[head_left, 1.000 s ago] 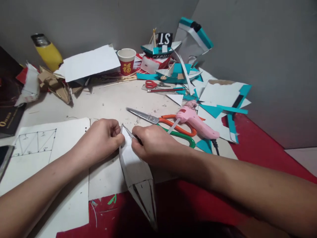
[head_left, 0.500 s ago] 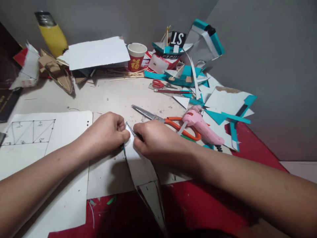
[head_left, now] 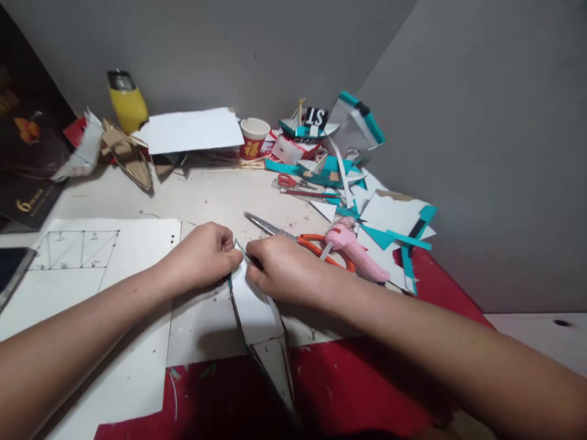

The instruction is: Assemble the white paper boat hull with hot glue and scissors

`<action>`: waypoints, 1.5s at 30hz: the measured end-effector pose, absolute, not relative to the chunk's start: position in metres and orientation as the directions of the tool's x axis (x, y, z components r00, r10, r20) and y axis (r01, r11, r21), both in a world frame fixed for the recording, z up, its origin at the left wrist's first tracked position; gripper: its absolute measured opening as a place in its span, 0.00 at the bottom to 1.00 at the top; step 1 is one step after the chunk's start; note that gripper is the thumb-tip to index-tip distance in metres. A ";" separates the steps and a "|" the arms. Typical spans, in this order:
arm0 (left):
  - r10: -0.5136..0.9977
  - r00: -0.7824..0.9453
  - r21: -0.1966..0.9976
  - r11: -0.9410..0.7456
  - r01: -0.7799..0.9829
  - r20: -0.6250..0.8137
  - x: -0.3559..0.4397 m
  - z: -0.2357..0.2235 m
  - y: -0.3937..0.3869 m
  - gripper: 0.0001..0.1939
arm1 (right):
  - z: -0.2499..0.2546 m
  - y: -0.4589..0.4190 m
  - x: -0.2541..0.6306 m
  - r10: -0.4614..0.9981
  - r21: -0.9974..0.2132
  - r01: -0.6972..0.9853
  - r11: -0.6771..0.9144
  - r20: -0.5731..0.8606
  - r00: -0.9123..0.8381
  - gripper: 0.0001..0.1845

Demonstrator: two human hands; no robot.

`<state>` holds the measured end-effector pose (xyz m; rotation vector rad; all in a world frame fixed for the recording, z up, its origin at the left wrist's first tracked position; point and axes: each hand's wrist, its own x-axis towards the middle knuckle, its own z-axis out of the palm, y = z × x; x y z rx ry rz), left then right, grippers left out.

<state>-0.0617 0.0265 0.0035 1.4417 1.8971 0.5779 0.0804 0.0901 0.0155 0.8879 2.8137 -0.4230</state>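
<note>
A long, narrow boat hull of white cardboard [head_left: 257, 318] points from the table edge toward the middle, its near end tapering to a tip. My left hand [head_left: 208, 253] pinches the left side of its far pointed end. Against the right side of that same end, the fingers of my right hand [head_left: 277, 266] are closed, pressing the wall inward. Just beyond my right hand lie scissors with orange handles [head_left: 313, 244]. A pink hot glue gun [head_left: 358, 249] rests beside them, partly over the handles.
Left of my hands is a paper with a ruled drawing [head_left: 132, 330], with a dark device [head_left: 13, 272] at its edge. Along the wall stand a yellow bottle [head_left: 128, 107], a paper cup [head_left: 254, 140], a brown cardboard boat [head_left: 132, 165] and teal boats [head_left: 302, 130]. Cardboard scraps [head_left: 394, 211] lie right.
The camera view has tilted up and swung left, so background things sit lower and more of the dark box shows. Both hands keep their grip on the hull's far end.
</note>
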 end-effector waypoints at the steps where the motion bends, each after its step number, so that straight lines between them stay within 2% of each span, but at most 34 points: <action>1: 0.957 -0.168 0.710 0.288 0.642 -0.236 -0.062 0.005 0.026 0.10 | 0.015 0.090 0.084 0.552 -0.239 0.589 0.772 -0.209 -0.807 0.08; 4: 0.947 -0.224 0.789 0.316 0.528 -0.230 -0.062 0.010 0.025 0.16 | 0.016 0.092 0.096 0.593 -0.318 0.594 0.739 -0.112 -0.797 0.09; 8: 0.965 -0.239 0.920 0.192 0.342 -0.113 -0.062 0.014 0.024 0.19 | 0.026 0.095 0.111 0.547 -0.391 0.512 0.765 -0.025 -0.837 0.09; 11: 0.976 -0.073 0.970 0.210 0.118 -0.203 -0.060 0.015 0.022 0.17 | 0.038 0.096 0.117 0.448 -0.427 0.420 0.801 -0.037 -0.893 0.10; 13: 0.966 0.017 0.966 0.255 0.050 -0.256 -0.059 0.015 0.021 0.16 | 0.043 0.097 0.118 0.399 -0.461 0.372 0.806 -0.040 -0.916 0.10; 17: 0.960 -0.008 0.959 0.279 -0.041 -0.280 -0.056 0.015 0.020 0.12 | 0.047 0.104 0.122 0.392 -0.545 0.331 0.770 -0.004 -0.920 0.10; 22: 0.956 -0.115 0.962 0.262 -0.077 -0.270 -0.060 0.015 0.024 0.10 | 0.053 0.117 0.150 0.530 -0.764 0.315 0.563 0.041 -0.847 0.15; 24: 0.951 -0.195 0.970 0.231 -0.074 -0.242 -0.067 0.016 0.027 0.10 | 0.056 0.121 0.171 0.617 -0.845 0.321 0.427 0.012 -0.787 0.16; 27: 0.914 -0.365 0.984 0.160 -0.077 -0.177 -0.079 0.019 0.032 0.10 | 0.058 0.124 0.205 0.700 -0.904 0.337 0.264 -0.061 -0.711 0.17; 29: 0.870 -0.473 0.990 0.116 -0.074 -0.138 -0.086 0.023 0.034 0.10 | 0.057 0.124 0.224 0.710 -0.916 0.332 0.226 -0.079 -0.700 0.18; 34: 0.751 -0.655 0.996 0.063 -0.059 -0.086 -0.093 0.029 0.021 0.10 | 0.045 0.122 0.249 0.701 -0.894 0.351 0.277 -0.062 -0.710 0.20; 45: 0.586 -0.806 0.996 0.029 -0.084 -0.085 -0.075 0.013 -0.048 0.06 | 0.023 0.123 0.255 0.612 -0.758 0.361 0.543 0.064 -0.788 0.19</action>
